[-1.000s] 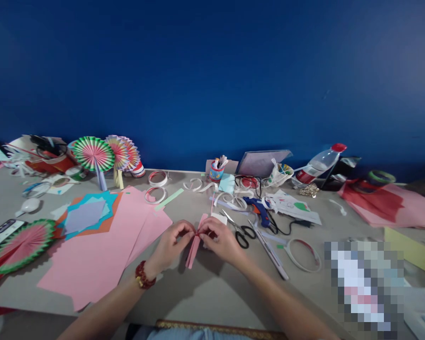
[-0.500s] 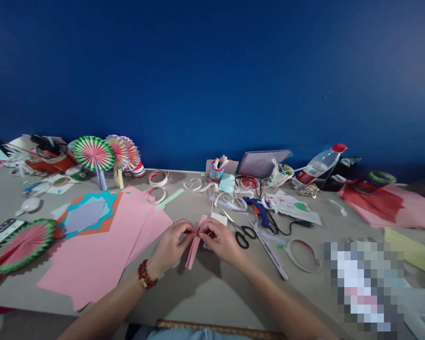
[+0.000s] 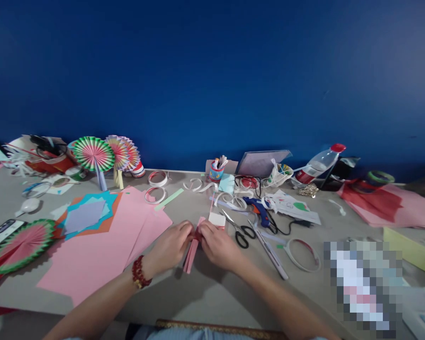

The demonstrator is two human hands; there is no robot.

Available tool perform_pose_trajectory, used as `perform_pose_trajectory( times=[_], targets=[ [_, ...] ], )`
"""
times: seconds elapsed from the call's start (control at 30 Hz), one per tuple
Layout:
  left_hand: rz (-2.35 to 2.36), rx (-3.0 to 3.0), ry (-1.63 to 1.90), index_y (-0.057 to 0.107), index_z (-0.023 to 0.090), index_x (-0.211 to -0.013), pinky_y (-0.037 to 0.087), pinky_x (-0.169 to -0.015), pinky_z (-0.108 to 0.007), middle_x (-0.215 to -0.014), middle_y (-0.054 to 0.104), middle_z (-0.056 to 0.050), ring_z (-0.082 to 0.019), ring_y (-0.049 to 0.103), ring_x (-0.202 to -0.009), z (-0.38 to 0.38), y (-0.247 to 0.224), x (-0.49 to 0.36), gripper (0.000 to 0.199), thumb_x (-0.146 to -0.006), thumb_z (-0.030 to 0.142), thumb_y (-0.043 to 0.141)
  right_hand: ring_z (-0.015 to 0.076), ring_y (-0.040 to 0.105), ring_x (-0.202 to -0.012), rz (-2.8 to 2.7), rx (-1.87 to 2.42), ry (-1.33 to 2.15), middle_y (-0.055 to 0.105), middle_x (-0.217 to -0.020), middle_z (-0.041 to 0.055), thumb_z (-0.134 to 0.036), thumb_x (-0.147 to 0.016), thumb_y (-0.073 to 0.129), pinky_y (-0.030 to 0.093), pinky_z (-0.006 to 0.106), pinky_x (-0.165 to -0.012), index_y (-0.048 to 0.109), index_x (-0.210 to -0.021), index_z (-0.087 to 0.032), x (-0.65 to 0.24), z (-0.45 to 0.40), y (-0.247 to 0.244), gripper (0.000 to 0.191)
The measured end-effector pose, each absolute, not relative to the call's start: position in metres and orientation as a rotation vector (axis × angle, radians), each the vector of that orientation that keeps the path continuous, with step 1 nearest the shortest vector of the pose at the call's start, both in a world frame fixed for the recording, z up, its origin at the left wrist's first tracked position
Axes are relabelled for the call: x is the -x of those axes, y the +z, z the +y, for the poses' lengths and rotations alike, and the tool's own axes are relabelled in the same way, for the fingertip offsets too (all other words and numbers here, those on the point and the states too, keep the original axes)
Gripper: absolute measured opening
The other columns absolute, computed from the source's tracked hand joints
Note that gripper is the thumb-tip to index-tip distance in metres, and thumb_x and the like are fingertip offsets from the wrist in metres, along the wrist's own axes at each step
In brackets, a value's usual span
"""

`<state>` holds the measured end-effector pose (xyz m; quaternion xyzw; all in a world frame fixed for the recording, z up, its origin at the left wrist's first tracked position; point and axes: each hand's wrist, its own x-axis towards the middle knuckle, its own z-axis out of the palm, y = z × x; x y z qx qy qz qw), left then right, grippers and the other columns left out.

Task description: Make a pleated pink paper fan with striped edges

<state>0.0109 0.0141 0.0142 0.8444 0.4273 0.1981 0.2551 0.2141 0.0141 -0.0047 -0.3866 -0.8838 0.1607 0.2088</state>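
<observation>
A narrow folded strip of pink paper (image 3: 189,259) slants between my two hands, its lower end fanning slightly apart. My left hand (image 3: 175,243), with a red bead bracelet at the wrist, pinches it near the upper part. On the other side my right hand (image 3: 216,243) grips the same strip, fingertips close to those of the left. The fingers hide the strip's middle. Just beyond my right hand lies a small white piece (image 3: 217,219), and black-handled scissors (image 3: 241,233) rest to the right.
Pink sheets (image 3: 102,255) cover the left of the table (image 3: 184,302). Paper fans (image 3: 94,154) stand at the back left. A glue gun (image 3: 262,212), a utility knife (image 3: 269,252), tape rolls (image 3: 155,194) and a tilted bottle (image 3: 317,165) lie around.
Both hands have shifted slightly, with fingers curled more closely around the strip. The strip's lower end has moved a little toward me and left, and more of the white piece shows.
</observation>
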Motion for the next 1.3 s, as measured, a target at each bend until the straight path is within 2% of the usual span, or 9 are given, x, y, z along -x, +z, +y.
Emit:
perform_pose_trajectory(
  times=[0.4, 0.7, 0.83, 0.93, 1.03, 1.23, 1.3],
  targets=[
    [1.215, -2.137, 0.656, 0.055, 0.021, -0.084, 0.044, -0.073, -0.029, -0.084, 0.063, -0.003, -0.019, 0.058, -0.079, 0.014, 0.016, -0.009, 0.011, -0.091, 0.018, 0.048, 0.0220, 0.059, -0.094, -2.497, 1.091, 0.393, 0.060, -0.103, 0.0111, -0.011, -0.096, 0.043, 0.049, 0.032, -0.080, 0.052, -0.100, -0.017, -0.216, 0.018, -0.009, 0.012],
    [1.204, -2.035, 0.719, 0.065, 0.021, -0.085, 0.048, -0.076, -0.028, -0.085, 0.069, -0.005, -0.018, 0.062, -0.081, 0.009, 0.010, -0.008, 0.020, -0.095, 0.030, 0.050, 0.0201, 0.061, -0.095, -2.390, 1.037, 0.523, 0.064, -0.099, 0.0078, -0.019, -0.098, 0.049, 0.048, 0.031, -0.081, 0.056, -0.098, -0.020, -0.221, 0.023, -0.017, 0.006],
    [1.202, -2.031, 0.711, 0.066, 0.022, -0.084, 0.050, -0.077, -0.027, -0.086, 0.071, -0.004, -0.018, 0.064, -0.082, 0.006, 0.008, 0.002, 0.022, -0.096, 0.029, 0.050, 0.0218, 0.062, -0.095, -2.455, 1.029, 0.463, 0.065, -0.100, 0.0103, -0.017, -0.098, 0.048, 0.050, 0.034, -0.082, 0.057, -0.097, -0.018, -0.232, 0.023, -0.019, 0.009],
    [1.219, -2.124, 0.739, 0.063, 0.023, -0.080, 0.048, -0.092, -0.033, -0.081, 0.071, -0.001, -0.017, 0.065, -0.081, 0.002, 0.007, 0.010, 0.022, -0.096, 0.023, 0.048, 0.0243, 0.060, -0.099, -2.529, 1.008, 0.344, 0.064, -0.105, 0.0138, -0.011, -0.095, 0.044, 0.051, 0.036, -0.084, 0.057, -0.102, -0.016, -0.242, 0.022, -0.021, 0.015],
    [1.192, -2.211, 0.746, 0.059, 0.023, -0.079, 0.036, -0.111, -0.042, -0.078, 0.069, 0.002, -0.014, 0.063, -0.074, 0.000, 0.006, 0.015, 0.023, -0.095, 0.017, 0.044, 0.0257, 0.058, -0.102, -2.571, 0.955, 0.289, 0.063, -0.107, 0.0151, -0.006, -0.090, 0.043, 0.051, 0.039, -0.087, 0.056, -0.106, -0.014, -0.247, 0.020, -0.022, 0.023],
    [1.263, -2.192, 0.771, 0.056, 0.023, -0.079, 0.033, -0.114, -0.044, -0.077, 0.069, 0.002, -0.015, 0.063, -0.075, -0.003, 0.001, 0.016, 0.020, -0.095, 0.018, 0.044, 0.0250, 0.057, -0.103, -2.526, 0.947, 0.278, 0.062, -0.108, 0.0145, -0.005, -0.087, 0.040, 0.052, 0.039, -0.088, 0.056, -0.105, -0.016, -0.249, 0.018, -0.024, 0.026],
    [1.291, -2.126, 0.787, 0.057, 0.023, -0.080, 0.041, -0.106, -0.041, -0.078, 0.068, 0.000, -0.016, 0.064, -0.077, -0.004, -0.002, 0.016, 0.019, -0.094, 0.022, 0.046, 0.0247, 0.057, -0.103, -2.479, 0.928, 0.287, 0.062, -0.107, 0.0143, -0.005, -0.087, 0.040, 0.051, 0.039, -0.088, 0.055, -0.104, -0.016, -0.250, 0.019, -0.024, 0.025]
  ],
)
